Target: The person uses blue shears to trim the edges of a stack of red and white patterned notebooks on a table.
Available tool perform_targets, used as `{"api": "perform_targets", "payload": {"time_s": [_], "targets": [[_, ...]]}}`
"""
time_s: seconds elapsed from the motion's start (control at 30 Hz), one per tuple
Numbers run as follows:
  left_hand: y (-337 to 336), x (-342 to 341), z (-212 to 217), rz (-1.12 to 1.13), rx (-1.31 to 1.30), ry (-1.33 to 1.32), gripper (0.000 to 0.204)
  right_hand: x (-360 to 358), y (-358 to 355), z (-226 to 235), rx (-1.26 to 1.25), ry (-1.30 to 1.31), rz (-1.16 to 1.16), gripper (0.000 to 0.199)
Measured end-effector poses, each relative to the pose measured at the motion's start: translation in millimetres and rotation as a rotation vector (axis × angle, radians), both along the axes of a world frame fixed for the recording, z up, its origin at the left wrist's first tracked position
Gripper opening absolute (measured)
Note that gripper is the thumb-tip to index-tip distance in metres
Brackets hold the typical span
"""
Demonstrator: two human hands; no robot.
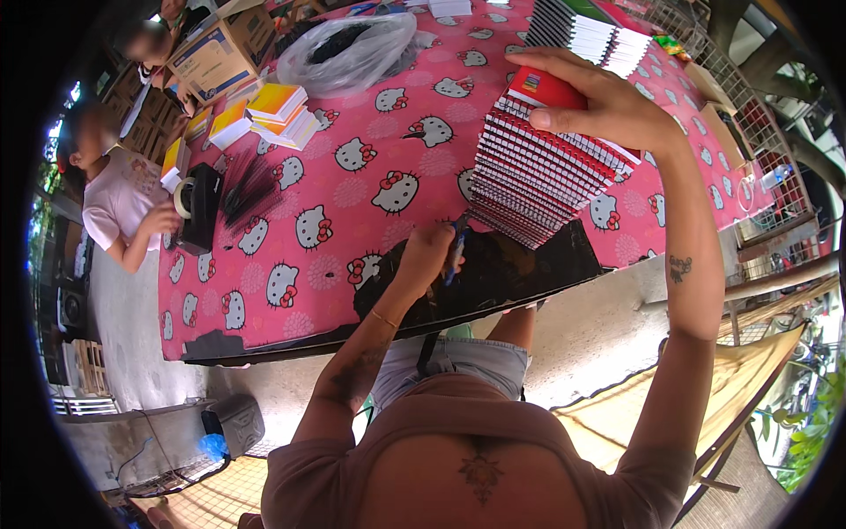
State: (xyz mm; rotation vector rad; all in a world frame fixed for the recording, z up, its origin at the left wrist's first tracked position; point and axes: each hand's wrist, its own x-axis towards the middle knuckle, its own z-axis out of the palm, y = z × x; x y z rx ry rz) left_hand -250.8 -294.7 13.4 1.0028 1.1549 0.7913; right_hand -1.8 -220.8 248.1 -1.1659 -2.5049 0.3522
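Note:
A tall stack of spiral-bound notebooks [546, 172] with red covers stands at the near right of the table, its black wire bindings turned toward me. My right hand [604, 101] lies over the top red cover, thumb on the near side and fingers across it, holding the stack. At the stack's lower left corner, my left hand [429, 256] is closed around a plier-like tool [456, 242] with blue and black handles. The tool's tip is by the bottom bindings; whether it touches a wire I cannot tell. Both rest near a black patch [529, 275] along the table edge.
A pink patterned cloth covers the table [344, 207]. On it are yellow-and-white stacks [280, 115], a black tape dispenser [204, 207], loose black wires [247, 189], a clear plastic bag [348, 53] and more spiral notebooks [599, 40]. A person [123, 189] stands at the left edge, near cardboard boxes [220, 57].

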Motion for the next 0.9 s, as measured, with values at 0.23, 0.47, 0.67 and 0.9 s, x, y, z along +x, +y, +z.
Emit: {"api": "perform_targets", "payload": {"time_s": [0.23, 0.47, 0.67, 0.9], "targets": [[-0.3, 6.2, 2.2, -0.089, 0.409, 0.428, 0.031, 0.6, -1.8, 0.6, 0.013, -0.012, -0.011, 0.068], [3.4, -0.1, -3.4, 0.028, -0.159, -0.253, 0.030, 1.9, 0.1, -1.4, 0.026, -0.013, -0.020, 0.068], [7.4, -6.4, -9.9, 0.030, -0.110, -0.196, 0.029, 1.1, -1.1, -0.2, 0.002, 0.005, -0.010, 0.068], [4.2, -2.0, 2.8, 0.006, -0.137, -0.297, 0.032, 1.2, -0.9, 0.3, -0.022, 0.005, -0.021, 0.068]]}}
